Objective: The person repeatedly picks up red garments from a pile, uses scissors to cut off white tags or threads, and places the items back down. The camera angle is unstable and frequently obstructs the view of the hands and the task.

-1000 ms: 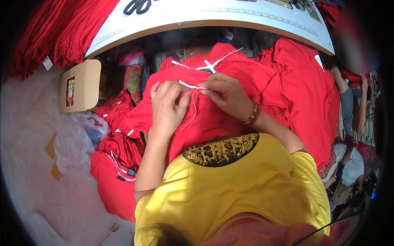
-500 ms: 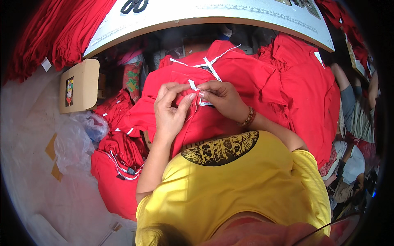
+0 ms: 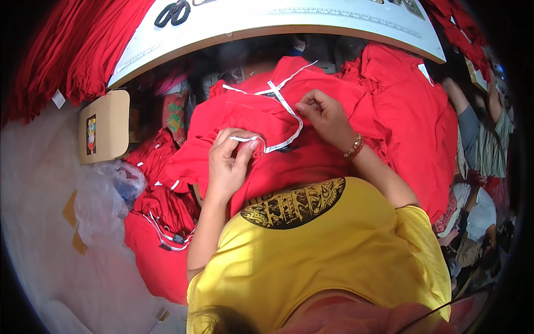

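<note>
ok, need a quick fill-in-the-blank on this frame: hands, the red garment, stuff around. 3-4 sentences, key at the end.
1. The left hand pinches a white trim strip on a garment coloured ____.
2. The right hand wears a beaded ____ at the wrist.
3. Black-handled scissors lie on the white ____ at the top of the view.
4. The person's shirt is ____ with a dark printed patch.

Missing words: red; bracelet; table; yellow

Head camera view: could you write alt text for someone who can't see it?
A person's left hand and right hand pinch the white-trimmed edge of a red garment on their lap. More red garments are heaped around, and black scissors lie on a white table.
</note>
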The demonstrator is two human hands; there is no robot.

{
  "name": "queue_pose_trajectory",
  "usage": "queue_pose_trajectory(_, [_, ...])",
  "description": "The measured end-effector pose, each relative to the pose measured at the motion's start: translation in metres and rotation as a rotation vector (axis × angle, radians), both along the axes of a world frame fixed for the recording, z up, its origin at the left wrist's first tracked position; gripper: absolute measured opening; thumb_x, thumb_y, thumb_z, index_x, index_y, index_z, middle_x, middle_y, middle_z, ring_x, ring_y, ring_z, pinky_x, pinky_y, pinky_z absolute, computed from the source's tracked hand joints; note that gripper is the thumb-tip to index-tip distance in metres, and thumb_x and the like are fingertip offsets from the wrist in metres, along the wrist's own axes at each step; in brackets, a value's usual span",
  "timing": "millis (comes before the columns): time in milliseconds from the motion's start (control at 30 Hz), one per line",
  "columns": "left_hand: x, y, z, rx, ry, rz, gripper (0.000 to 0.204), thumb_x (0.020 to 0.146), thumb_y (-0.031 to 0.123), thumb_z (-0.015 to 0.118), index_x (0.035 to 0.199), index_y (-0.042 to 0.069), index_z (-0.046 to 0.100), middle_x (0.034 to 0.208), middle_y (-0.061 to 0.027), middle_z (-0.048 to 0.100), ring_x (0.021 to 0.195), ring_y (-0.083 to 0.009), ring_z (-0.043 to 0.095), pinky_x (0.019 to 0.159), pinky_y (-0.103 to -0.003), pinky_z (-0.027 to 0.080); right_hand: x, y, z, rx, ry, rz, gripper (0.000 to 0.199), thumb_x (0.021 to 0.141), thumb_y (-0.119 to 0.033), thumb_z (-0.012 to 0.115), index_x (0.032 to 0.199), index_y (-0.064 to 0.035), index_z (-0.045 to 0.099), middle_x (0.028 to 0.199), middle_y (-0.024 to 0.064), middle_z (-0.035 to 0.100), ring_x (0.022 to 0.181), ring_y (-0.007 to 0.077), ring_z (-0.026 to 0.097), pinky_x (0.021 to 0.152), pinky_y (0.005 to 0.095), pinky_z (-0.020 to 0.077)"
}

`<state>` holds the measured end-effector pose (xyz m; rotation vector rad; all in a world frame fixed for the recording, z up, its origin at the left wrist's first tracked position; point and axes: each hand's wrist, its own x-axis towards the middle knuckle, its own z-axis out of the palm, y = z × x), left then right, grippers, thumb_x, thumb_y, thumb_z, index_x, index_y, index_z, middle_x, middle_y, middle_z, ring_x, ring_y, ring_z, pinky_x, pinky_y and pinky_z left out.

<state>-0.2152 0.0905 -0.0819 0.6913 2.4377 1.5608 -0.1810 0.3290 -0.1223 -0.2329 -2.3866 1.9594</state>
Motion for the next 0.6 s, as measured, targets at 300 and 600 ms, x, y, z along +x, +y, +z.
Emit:
queue_pose_trajectory(300, [0.005,0.008,0.01,0.122,0.086,-0.07,0.01,0.08,0.0,0.064,0.09,0.001,0.066,0.083,-0.0089,0.063,0.081,-0.02,0.06,0.072,-0.028,0.046,-0.025,-0.001,-0.022,0.386,-0.098,0.264,0.023,0.088,-0.021,0.064,0.085,0.001,0.065,0.066,-0.0008,0.056,0.061,0.0047,0.05,0.056,0.0222,0.0421])
queue_pose_trajectory(600, [0.004,-0.007,0.004,0.444,-0.478,0.172,0.014,0.087,0.003,0.062,0.101,0.0,0.064,0.092,-0.0016,0.065,0.082,-0.0056,0.056,0.074,-0.019,0.043,-0.025,-0.078,0.016,-0.495,-0.003,0.195,0.014,0.083,-0.008,0.065,0.091,0.0026,0.065,0.085,0.0065,0.067,0.073,0.009,0.062,0.065,0.0224,0.05])
